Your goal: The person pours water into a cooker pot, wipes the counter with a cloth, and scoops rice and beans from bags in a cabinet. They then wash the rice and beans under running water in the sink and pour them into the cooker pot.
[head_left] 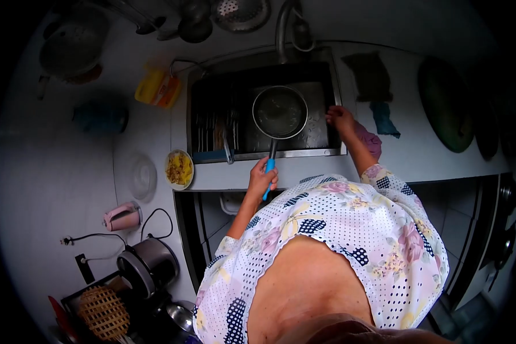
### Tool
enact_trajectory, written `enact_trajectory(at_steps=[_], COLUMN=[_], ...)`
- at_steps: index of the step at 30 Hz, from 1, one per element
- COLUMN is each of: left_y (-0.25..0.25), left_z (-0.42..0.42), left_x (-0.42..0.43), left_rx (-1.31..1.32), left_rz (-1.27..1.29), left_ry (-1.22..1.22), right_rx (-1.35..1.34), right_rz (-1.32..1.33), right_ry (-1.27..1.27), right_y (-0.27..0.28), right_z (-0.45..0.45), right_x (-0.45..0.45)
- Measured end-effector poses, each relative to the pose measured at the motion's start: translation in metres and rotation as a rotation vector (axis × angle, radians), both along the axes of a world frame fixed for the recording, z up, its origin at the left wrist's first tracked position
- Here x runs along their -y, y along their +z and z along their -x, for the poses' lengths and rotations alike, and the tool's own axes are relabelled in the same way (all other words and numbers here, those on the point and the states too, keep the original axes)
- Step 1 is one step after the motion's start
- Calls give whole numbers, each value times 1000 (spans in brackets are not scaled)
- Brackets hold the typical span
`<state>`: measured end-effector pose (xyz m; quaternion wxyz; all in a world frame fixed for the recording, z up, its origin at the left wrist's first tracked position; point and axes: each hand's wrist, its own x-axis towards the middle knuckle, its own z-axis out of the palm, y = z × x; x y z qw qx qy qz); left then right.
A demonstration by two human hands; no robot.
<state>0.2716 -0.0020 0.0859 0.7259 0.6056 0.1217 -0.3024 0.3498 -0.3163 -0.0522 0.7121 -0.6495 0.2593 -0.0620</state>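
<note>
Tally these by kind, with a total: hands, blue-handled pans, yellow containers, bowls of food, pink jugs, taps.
Left hand and right hand: 2
Blue-handled pan: 1
Yellow container: 1
Bowl of food: 1
Pink jug: 1
Tap: 1
Total: 7

The white top (355, 209) has pink flowers (410, 239), navy patches (312, 226) and a scooped neckline (321, 238).

A bowl (179, 170) of yellow food (178, 167) sits near the counter's (424, 163) front edge. A pink cloth (370, 141) lies right of the sink (318, 114).
</note>
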Motion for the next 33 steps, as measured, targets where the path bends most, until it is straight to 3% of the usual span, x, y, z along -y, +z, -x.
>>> enact_trajectory(at_steps=[1, 4, 8, 11, 17, 29, 33], left_y=[-5, -6, -3, -8, -4, 8, 7], left_z=[-3, -4, -4, 2, 13, 22, 31], left_x=[-4, -5, -3, -1, -1, 4, 3], left_rx=[-5, -28, 23, 55, 107, 182, 222], left_rz=[14, -21, -62, -92, -141, -238, -262], left_ry=[-33, 18, -24, -36, -32, -55, -79], right_rx=[-53, -40, -68, 46, -48, 8, -2], right_rz=[-112, 177, 138, 460, 580, 826, 817], right_ry=[-4, 94, 148, 270, 351, 575, 542], right_y=[-8, 7, -9, -26, -31, -27, -30], right_z=[0, 17, 27, 42, 68, 75, 81], right_x=[3, -9, -12, -14, -23, -30, -33])
